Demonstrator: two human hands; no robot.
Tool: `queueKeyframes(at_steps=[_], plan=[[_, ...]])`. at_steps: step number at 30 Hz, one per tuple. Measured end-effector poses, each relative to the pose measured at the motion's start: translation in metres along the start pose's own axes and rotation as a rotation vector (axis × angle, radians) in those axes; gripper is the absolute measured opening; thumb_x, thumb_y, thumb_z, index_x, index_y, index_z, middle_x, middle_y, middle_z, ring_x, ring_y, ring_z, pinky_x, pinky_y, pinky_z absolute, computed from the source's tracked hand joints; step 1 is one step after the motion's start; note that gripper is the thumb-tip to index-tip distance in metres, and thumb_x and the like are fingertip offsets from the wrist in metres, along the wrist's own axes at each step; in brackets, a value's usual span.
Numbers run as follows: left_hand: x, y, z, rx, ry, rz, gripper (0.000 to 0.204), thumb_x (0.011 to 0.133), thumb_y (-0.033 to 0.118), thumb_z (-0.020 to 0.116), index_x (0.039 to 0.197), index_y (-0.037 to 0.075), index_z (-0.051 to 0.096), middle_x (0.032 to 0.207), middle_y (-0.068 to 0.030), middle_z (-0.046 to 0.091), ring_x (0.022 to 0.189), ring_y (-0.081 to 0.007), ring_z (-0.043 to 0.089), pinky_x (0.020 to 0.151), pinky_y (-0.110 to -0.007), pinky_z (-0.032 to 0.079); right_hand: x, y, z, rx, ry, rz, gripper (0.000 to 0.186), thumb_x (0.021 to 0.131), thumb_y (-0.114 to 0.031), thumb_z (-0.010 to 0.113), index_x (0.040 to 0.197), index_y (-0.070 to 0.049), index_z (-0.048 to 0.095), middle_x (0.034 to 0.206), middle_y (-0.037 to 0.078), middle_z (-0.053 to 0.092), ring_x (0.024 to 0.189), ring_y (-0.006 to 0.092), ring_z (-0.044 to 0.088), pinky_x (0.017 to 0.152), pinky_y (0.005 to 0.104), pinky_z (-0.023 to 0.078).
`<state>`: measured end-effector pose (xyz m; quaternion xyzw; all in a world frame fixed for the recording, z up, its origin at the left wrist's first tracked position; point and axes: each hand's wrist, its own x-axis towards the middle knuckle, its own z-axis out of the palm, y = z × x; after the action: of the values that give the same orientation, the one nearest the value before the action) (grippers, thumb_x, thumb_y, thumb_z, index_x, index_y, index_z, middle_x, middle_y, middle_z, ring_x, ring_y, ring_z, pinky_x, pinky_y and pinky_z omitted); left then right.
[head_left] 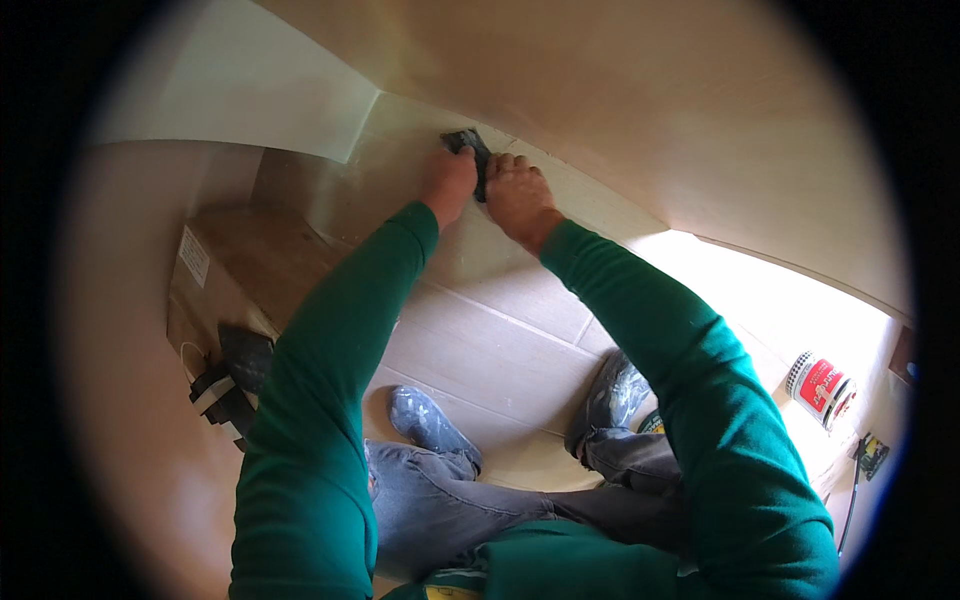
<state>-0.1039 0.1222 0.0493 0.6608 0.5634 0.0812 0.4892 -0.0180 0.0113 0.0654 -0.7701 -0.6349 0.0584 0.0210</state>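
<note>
Far in front of me, both arms reach out over the tiled floor (490, 325). My left hand (449, 184) is closed on a dark, crumpled piece (477, 158) that looks like cloth or thin plastic; which of the two I cannot tell. My right hand (520, 200) grips the same dark piece from its right side, fingers curled over the edge. It hangs between the two hands, one end above the left thumb and one lower down beside the right fingers. The hands are close together, near the foot of a light wall.
At the right stands a white tub (820, 388) with a red label. A thin cable (850, 500) runs below it. To the left are a brown box (262, 262) and a black tool with a white strap (222, 392). A pale panel (240, 85) fills the upper left. My shoes (432, 420) rest on the tiles.
</note>
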Motion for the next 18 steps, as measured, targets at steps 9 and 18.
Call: queueKeyframes(at_steps=[9,18], plan=[[-0.041,0.017,0.041,0.315,-0.13,0.102,0.044,0.095,0.033,0.058,0.098,-0.009,0.069,0.107,-0.0321,0.067,0.108,-0.0448,0.064,0.094,-0.045,0.052,-0.06,0.016,-0.001,0.176,-0.194,0.165,0.035,0.091,-0.012,0.055,0.118,0.011,0.052,0.11,0.024,0.059,0.103,0.0373,0.064,0.082,0.0437,0.06],[0.016,-0.013,-0.006,0.051,-0.01,0.058,0.047,0.097,0.035,0.05,0.097,-0.008,0.069,0.106,-0.0309,0.068,0.1,-0.0448,0.066,0.087,-0.049,0.052,0.017,-0.007,0.017,0.07,-0.022,0.066,0.03,0.093,-0.011,0.053,0.116,0.008,0.054,0.112,0.025,0.058,0.1,0.0368,0.065,0.083,0.0413,0.059]])
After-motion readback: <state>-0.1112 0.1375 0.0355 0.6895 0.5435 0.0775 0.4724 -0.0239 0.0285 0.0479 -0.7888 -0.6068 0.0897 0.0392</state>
